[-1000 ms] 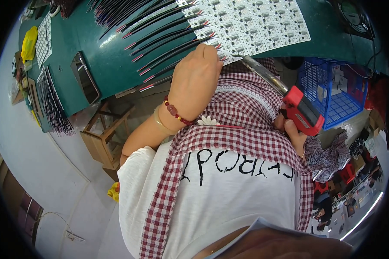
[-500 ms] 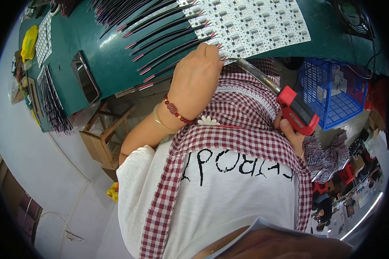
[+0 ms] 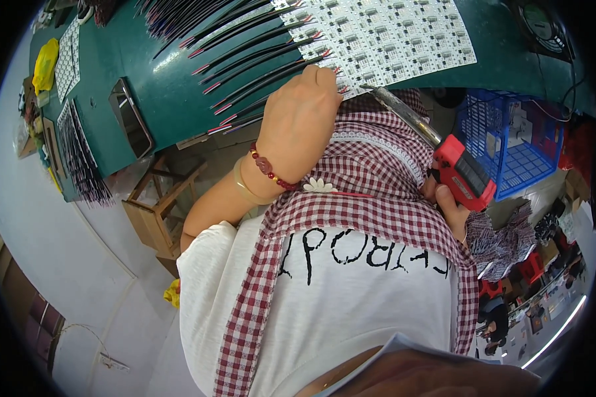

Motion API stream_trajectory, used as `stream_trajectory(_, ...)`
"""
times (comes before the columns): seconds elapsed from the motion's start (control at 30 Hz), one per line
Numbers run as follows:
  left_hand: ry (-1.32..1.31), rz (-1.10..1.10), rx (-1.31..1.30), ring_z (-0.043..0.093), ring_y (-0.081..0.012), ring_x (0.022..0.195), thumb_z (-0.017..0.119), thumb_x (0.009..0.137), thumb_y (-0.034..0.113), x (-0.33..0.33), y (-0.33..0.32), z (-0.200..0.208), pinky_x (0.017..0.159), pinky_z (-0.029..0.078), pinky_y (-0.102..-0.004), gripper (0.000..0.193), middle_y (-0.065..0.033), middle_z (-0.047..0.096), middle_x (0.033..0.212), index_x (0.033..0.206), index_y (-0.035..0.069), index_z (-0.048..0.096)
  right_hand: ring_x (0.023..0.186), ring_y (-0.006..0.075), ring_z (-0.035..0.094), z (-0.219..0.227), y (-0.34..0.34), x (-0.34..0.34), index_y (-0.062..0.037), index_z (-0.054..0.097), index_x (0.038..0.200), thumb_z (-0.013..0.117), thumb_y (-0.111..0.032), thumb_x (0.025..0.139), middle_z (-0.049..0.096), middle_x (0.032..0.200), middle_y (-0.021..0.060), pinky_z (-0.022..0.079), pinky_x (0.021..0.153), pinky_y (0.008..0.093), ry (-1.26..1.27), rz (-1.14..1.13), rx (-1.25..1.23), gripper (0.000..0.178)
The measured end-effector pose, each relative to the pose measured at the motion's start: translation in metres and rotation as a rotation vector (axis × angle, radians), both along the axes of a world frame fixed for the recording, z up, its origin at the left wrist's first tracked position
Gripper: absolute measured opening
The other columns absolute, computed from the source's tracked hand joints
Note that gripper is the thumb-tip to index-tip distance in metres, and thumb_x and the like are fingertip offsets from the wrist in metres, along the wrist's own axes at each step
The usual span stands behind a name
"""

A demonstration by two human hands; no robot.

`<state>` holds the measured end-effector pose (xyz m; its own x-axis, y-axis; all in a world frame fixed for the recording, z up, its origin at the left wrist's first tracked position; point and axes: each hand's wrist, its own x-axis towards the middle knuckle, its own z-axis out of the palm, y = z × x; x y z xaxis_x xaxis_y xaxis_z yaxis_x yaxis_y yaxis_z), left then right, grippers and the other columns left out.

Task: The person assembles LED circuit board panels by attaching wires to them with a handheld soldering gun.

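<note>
My left hand [image 3: 300,112] is closed in a pinch at the near left corner of a white circuit board panel [image 3: 404,41]. A black wire with red and white ends [image 3: 245,122] runs out from under it; the fingertips are hidden behind the hand. In my right hand [image 3: 451,209] is a red-handled soldering iron [image 3: 463,173]. Its metal tip points at the panel's near edge, a short way right of my left fingers. Several black wires [image 3: 245,47] fan out leftward from the panel's left edge, with red ends at the boards.
The green table [image 3: 172,99] carries a phone [image 3: 131,119], a wired board strip [image 3: 83,155], a yellow bag [image 3: 45,66] and a dark round device [image 3: 543,26]. Below stand a blue plastic crate [image 3: 510,145] at right and a wooden stool [image 3: 155,212] at left.
The soldering iron has moved a little to the right, its tip away from my left fingers. The wire ends beside my left hand have shifted slightly up and left.
</note>
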<state>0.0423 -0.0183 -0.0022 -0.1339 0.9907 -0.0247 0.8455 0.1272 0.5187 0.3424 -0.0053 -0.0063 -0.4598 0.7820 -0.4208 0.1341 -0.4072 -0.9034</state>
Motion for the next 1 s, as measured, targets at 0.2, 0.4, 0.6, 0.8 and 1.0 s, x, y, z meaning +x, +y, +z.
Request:
stream_trajectory(0.2, -0.006, 0.003, 0.026, 0.057, -0.0326, 0.066, 0.067, 0.077, 0.007, 0.0018, -0.0024, -0.0010, 0.058, 0.046, -0.0399, 0.017, -0.0131, 0.056, 0.076, 0.080, 0.002, 0.051, 0.069, 0.0116, 0.055, 0.0071, -0.0005, -0.0067, 0.0034, 0.056, 0.110, 0.061, -0.003, 0.085, 0.060, 0.079, 0.0057, 0.045, 0.064, 0.0259, -0.036, -0.038, -0.058, 0.027)
stream_trajectory(0.4, -0.036, 0.002, 0.038, 0.056, -0.0326, 0.068, 0.066, 0.077, 0.005, 0.0026, -0.0038, -0.0028, 0.059, 0.045, -0.0401, 0.017, -0.0131, 0.055, 0.077, 0.081, 0.002, 0.050, 0.068, 0.0118, 0.054, 0.0075, 0.0011, -0.0068, 0.0033, 0.055, 0.111, 0.060, -0.004, 0.085, 0.059, 0.078, 0.0050, 0.045, 0.064, 0.0267, -0.027, -0.013, -0.050, 0.028)
stream_trajectory(0.6, -0.040, -0.006, 0.057, 0.056, -0.0330, 0.070, 0.065, 0.078, 0.005, 0.0016, -0.0027, -0.0044, 0.061, 0.045, -0.0405, 0.016, -0.0134, 0.054, 0.077, 0.081, 0.002, 0.049, 0.068, 0.0119, 0.054, 0.0056, 0.0040, -0.0050, 0.0032, 0.053, 0.114, 0.060, -0.005, 0.086, 0.059, 0.078, 0.0053, 0.044, 0.063, 0.0268, -0.068, 0.073, -0.021, 0.030)
stream_trajectory(0.8, -0.032, -0.014, 0.050, 0.056, -0.0330, 0.070, 0.065, 0.078, 0.004, -0.0003, -0.0021, -0.0050, 0.061, 0.045, -0.0403, 0.017, -0.0135, 0.054, 0.077, 0.081, 0.002, 0.049, 0.069, 0.0113, 0.054, 0.0047, 0.0010, -0.0083, 0.0029, 0.054, 0.115, 0.060, -0.006, 0.086, 0.060, 0.080, 0.0048, 0.044, 0.063, 0.0263, 0.018, -0.017, -0.048, 0.031)
stream_trajectory(1.0, -0.039, -0.016, 0.051, 0.056, -0.0331, 0.070, 0.065, 0.077, 0.004, -0.0003, -0.0004, -0.0041, 0.061, 0.045, -0.0403, 0.017, -0.0135, 0.054, 0.077, 0.081, 0.002, 0.049, 0.070, 0.0112, 0.055, 0.0060, 0.0034, -0.0038, 0.0029, 0.055, 0.111, 0.061, -0.004, 0.085, 0.060, 0.080, 0.0049, 0.045, 0.064, 0.0263, -0.097, 0.080, -0.035, 0.027)
